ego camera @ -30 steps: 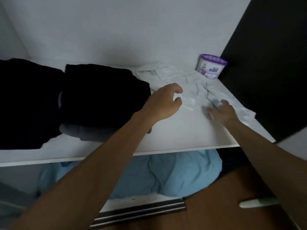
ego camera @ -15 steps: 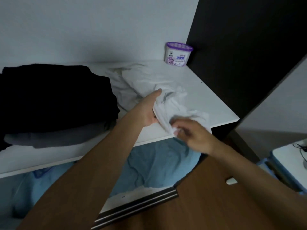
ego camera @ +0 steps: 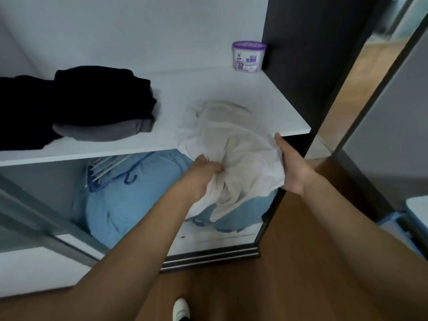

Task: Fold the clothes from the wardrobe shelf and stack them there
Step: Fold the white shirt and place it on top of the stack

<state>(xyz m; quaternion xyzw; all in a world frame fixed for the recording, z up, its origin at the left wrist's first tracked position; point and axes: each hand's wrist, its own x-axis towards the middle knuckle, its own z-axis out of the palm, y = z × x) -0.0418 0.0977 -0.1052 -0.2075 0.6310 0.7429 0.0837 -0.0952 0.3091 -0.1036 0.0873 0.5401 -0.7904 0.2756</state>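
The left hand point(ego camera: 201, 174) has its fingers point(ego camera: 214, 169) closed on a bunch of the white garment point(ego camera: 243, 154), a grip that suits dragging loose cloth clear. The right hand point(ego camera: 293, 170) steadies the far side with its thumb up. Its fingers sit behind the cloth, so I cannot tell their grip. The garment lies half on the shelf point(ego camera: 208, 89), half hanging over the front edge, unfolded. The dark stack point(ego camera: 92, 100) sits well apart at the left, leaving bare shelf between, likely room for folding.

Two hands point(ego camera: 203, 176) point(ego camera: 292, 169), one garment point(ego camera: 245, 156), one tub point(ego camera: 249, 57)
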